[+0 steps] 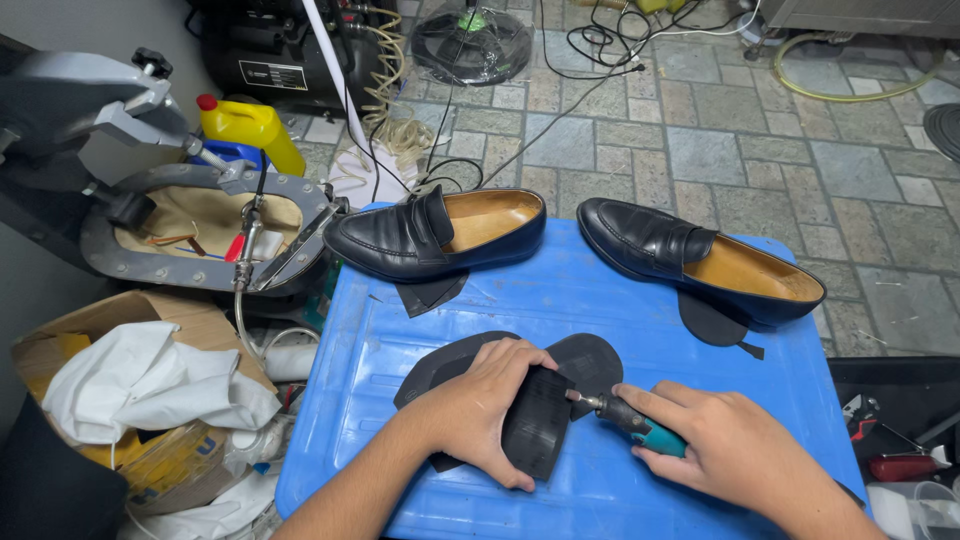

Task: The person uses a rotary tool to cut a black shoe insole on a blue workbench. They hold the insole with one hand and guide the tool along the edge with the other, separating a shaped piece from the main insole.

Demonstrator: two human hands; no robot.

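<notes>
Head view, everything placed off the blue plastic lid [600, 320] used as a bench

Step in hand, my read: grinding the edge of a black rubber sole piece [538, 425], near-centre of the lid. Left hand [478, 405] is clamped over the piece, fingers wrapped round its left edge, tilting it up off the lid. Right hand [735, 450] is closed round a small rotary tool [632, 420], teal body, metal collet, bit touching the piece's upper right edge

Next move probably calls for: steady pinch on the piece, light pressure on the bit, feeding the edge round along the contour. Thin rubber will likely flex, so support close to the contact point

Under the held piece: two more flat black sole blanks [590, 358], matte, rounded forefoot shape, overlapping

Far edge of the lid: two black leather loafers, glossy uppers, tan leather lining. Left loafer [435, 235] at the far-left corner, toe pointing left, a dark offcut [428, 292] under it. Right loafer [700, 262] at the far-right, toe pointing left, another dark rubber scrap [712, 322] tucked under its heel

Left of the lid: cardboard box [130, 330] with crumpled white sheet, then a grey metal press [190, 215] with tan pad, yellow bottle [250, 128] behind it

Beyond the lid: grey stone-tile floor [720, 140], rough, cables across it
</notes>
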